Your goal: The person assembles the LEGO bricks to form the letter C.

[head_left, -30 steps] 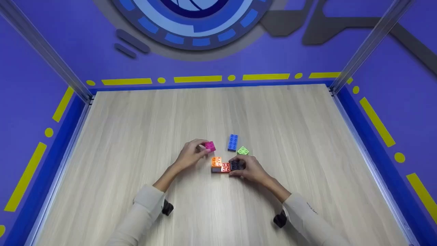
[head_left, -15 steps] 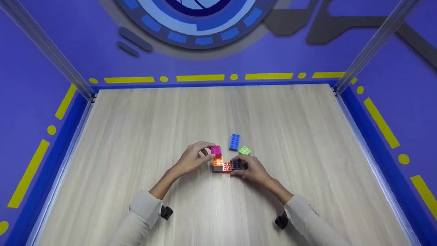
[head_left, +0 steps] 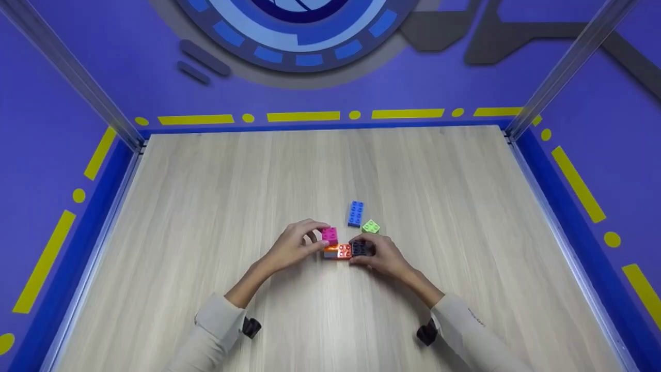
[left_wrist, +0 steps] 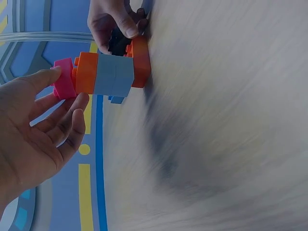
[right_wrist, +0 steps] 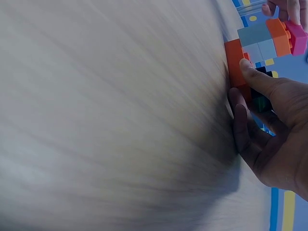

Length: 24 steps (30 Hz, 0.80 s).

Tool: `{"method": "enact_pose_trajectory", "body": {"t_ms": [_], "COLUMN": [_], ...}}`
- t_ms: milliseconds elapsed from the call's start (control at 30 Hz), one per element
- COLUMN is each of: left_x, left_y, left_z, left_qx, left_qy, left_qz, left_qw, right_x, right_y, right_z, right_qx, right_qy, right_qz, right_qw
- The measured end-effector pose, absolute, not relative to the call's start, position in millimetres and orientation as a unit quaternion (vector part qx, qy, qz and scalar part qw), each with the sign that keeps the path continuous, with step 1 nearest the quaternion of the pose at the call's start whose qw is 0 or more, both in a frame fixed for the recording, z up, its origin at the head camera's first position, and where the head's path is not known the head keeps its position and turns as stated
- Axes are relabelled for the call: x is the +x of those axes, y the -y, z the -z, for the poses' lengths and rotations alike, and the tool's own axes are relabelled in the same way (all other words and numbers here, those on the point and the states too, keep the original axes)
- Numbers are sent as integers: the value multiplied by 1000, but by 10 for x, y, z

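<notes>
My left hand (head_left: 294, 245) pinches a pink toy brick (left_wrist: 64, 79) between thumb and fingers. The pink brick sits right at the studs of an orange brick (left_wrist: 86, 73), slightly tilted in the left wrist view. Below the orange one come grey-blue bricks (left_wrist: 114, 74), standing on one end of a long red-orange base brick (left_wrist: 140, 62). A black brick (head_left: 358, 248) is on the base's other end. My right hand (head_left: 382, 257) grips that end, thumb on the base's near side and fingers around the far side, partly covering the black brick.
Behind the stack, a long blue brick (head_left: 355, 214) and a small lime-green brick (head_left: 371, 226) lie on the wooden table (head_left: 232, 181). Blue-purple walls (head_left: 583, 119) enclose the table's back and sides. A black wrist camera (head_left: 251, 327) hangs below the left cuff.
My left hand has brought the pink brick rightward and toward the body, from beside the stack to the top of the orange brick. My right hand keeps its grip on the base.
</notes>
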<state>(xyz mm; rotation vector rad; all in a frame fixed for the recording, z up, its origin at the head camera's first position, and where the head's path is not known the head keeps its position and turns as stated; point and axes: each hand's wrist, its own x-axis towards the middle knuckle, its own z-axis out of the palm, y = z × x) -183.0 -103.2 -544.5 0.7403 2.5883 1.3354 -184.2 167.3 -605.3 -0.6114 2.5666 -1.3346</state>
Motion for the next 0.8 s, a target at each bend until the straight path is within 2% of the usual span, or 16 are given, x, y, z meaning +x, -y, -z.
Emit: {"method": "enact_pose_trajectory", "body": {"t_ms": [500, 800], "left_x": [-1792, -1757], "left_y": [1034, 979], "left_z": [5421, 5474], "left_qx": [275, 263], "left_qy": [-858, -878], "left_qz": [-430, -398], "left_qw": [61, 31], "right_x": [-1838, -1834], "right_y": [-1679, -1677], "right_z": [6042, 6038], "right_qx": [-209, -213], "right_qy": [-871, -872], "right_qz": [435, 429], "right_qw": [91, 97]}}
